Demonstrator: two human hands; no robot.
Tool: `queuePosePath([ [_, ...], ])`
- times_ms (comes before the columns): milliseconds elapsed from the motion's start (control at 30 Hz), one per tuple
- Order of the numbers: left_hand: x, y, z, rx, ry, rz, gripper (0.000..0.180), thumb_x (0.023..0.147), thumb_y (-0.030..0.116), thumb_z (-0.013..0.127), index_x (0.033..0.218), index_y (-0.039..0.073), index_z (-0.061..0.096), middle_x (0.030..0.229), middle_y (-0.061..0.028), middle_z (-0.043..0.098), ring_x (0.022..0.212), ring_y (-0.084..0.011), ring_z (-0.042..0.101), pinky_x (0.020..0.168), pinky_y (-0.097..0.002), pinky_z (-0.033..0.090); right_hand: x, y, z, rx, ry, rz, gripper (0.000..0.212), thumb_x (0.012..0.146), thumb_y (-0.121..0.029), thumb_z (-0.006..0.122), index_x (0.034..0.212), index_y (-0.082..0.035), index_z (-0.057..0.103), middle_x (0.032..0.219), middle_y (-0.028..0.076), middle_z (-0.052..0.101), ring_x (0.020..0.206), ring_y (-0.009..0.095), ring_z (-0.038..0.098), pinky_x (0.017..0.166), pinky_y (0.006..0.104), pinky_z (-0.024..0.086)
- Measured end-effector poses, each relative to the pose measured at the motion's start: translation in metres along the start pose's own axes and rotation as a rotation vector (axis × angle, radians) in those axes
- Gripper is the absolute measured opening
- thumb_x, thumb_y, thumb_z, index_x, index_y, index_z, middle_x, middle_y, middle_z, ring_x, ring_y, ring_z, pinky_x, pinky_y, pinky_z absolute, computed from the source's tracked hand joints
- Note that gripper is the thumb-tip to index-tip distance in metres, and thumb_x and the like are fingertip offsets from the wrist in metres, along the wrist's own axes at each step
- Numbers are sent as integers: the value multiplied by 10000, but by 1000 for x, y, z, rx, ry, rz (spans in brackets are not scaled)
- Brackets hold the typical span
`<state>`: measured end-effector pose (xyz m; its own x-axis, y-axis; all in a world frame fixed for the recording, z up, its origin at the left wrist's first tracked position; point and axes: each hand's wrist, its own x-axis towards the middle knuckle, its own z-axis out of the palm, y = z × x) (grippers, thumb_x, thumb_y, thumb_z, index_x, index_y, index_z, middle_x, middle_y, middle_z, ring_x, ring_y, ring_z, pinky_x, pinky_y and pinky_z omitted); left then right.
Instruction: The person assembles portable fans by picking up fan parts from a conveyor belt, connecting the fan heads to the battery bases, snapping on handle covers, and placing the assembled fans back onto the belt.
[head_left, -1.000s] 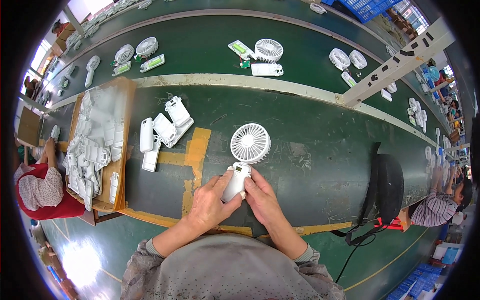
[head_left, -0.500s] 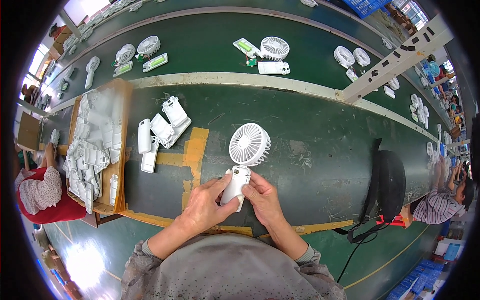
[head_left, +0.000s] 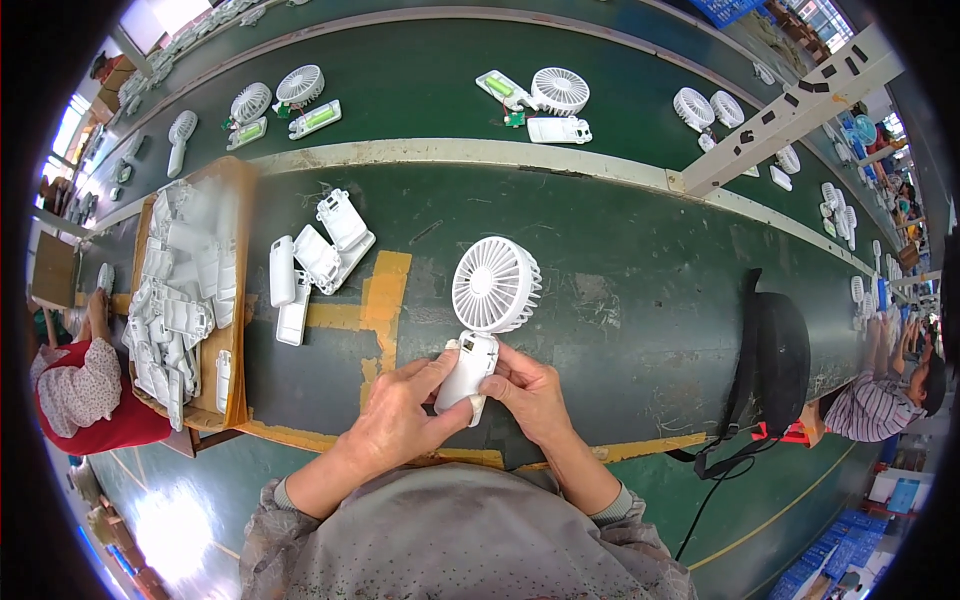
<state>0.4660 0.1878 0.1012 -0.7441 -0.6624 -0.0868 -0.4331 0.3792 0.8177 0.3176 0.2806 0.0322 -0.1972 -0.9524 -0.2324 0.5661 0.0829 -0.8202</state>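
White plastic fan assemblies [head_left: 561,91] are shifting rightward on the green belt [head_left: 420,90]. Left hand [head_left: 402,408] and right hand [head_left: 530,398] are clasping a round-headed white plastic fan [head_left: 490,284] over the dark-green surface [head_left: 640,340] by its handle [head_left: 467,375], likely the safest hold; it is seeming light, stiff, slippery.

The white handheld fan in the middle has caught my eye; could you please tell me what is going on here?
A person holds the white handheld fan by its handle, with the left hand on one side and the right hand on the other. The fan's round head points away from the person, over the dark green worktable. Loose white casing pieces lie to the left, beside a cardboard box full of more white pieces.
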Motion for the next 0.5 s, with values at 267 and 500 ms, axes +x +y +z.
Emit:
queuePosePath([
  [267,-1,-5,4,76,29,81,524,695,168,709,1124,-87,548,850,-220,619,662,-321,641,582,-363,522,-4,-2,8,-87,17,-26,504,865,-56,592,1324,25,399,1200,81,550,1058,130,529,907,264,425],
  [500,-1,-5,16,265,93,161,520,704,189,706,1100,-106,543,836,-209,612,623,-336,630,538,-397,512,-6,4,7,-404,49,-83,534,924,-133,518,1381,15,285,1220,80,531,1051,112,519,890,260,423],
])
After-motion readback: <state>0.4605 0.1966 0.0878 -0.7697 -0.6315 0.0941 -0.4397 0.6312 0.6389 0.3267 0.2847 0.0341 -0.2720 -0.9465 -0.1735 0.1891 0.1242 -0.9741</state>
